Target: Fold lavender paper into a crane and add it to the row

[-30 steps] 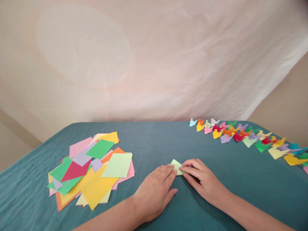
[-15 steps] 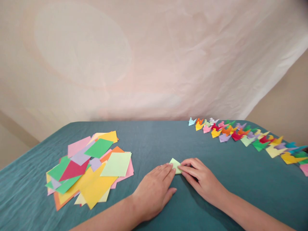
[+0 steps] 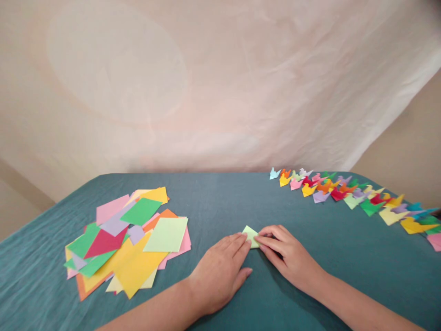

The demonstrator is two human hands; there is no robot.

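Note:
A small light green piece of folded origami paper (image 3: 251,233) lies on the table between my hands, its pointed corner facing away from me. My left hand (image 3: 221,270) rests flat with fingers stretched out, the fingertips pressing on the paper's left part and the thumb apart on the cloth. At the paper's right edge, my right hand (image 3: 288,256) pinches it between thumb and fingers. Fingers of both hands cover the sides of the paper, so its full shape is hidden.
A loose pile of coloured paper sheets (image 3: 138,262) spreads over the left side of the teal-covered table (image 3: 220,202). Rows of folded paper birds (image 3: 370,207) stand along the right and back right edge. A pale cloth (image 3: 220,92) hangs behind the table.
Both hands keep almost the same place on the light green paper. The whole view has shifted very slightly.

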